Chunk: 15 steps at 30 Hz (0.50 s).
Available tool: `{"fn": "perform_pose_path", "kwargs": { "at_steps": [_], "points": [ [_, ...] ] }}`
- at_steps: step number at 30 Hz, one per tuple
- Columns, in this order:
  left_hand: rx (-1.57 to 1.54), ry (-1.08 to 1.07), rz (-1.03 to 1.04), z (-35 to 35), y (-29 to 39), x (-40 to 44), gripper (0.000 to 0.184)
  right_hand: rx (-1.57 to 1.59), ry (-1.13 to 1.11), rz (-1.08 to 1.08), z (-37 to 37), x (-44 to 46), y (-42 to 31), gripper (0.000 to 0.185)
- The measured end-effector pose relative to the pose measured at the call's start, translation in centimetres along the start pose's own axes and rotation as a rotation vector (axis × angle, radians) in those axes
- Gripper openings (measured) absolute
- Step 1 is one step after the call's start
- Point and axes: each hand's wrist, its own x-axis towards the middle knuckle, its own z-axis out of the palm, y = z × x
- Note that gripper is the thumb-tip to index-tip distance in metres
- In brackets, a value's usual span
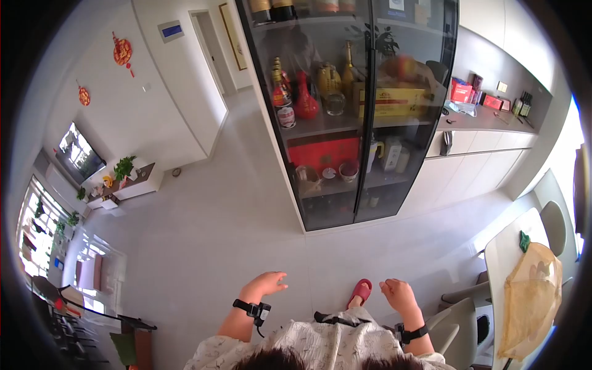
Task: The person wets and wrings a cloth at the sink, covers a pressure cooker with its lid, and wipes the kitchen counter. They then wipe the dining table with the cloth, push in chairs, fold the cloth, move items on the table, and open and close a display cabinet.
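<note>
My left hand point(266, 285) is held out at waist height over the grey floor, its fingers apart and nothing in it. To the right, my right hand point(399, 293) is curled with the fingers drawn in; whether anything small is inside cannot be made out. Each wrist wears a black strap with a small device. Between the hands, lower down, a red slipper point(361, 290) shows on one foot. Ahead stands a tall glass-door cabinet point(364, 123) holding bottles, a red vase point(306, 102) and a yellow box point(394, 102).
At the right are a dining table point(497, 253) with a tan cover point(530, 302) and several chairs point(459, 327). Behind the cabinet runs a counter point(487, 118) with small boxes and bottles. A television point(81, 153) and low console point(137, 184) stand at the far left.
</note>
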Motion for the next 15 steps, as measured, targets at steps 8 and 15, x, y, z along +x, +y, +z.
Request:
{"fn": "perform_pose_path", "kwargs": {
  "at_steps": [8, 15],
  "points": [
    [-0.011, 0.055, -0.006, -5.9, 7.6, 10.2, 0.049, 0.017, -0.440, -0.096, -5.7, 13.2, 8.8, 0.023],
    [0.101, 0.279, 0.244, -18.4, 15.9, 18.0, 0.048, -0.057, -0.362, -0.162, -12.6, 23.1, 9.5, 0.025]
  ]
}}
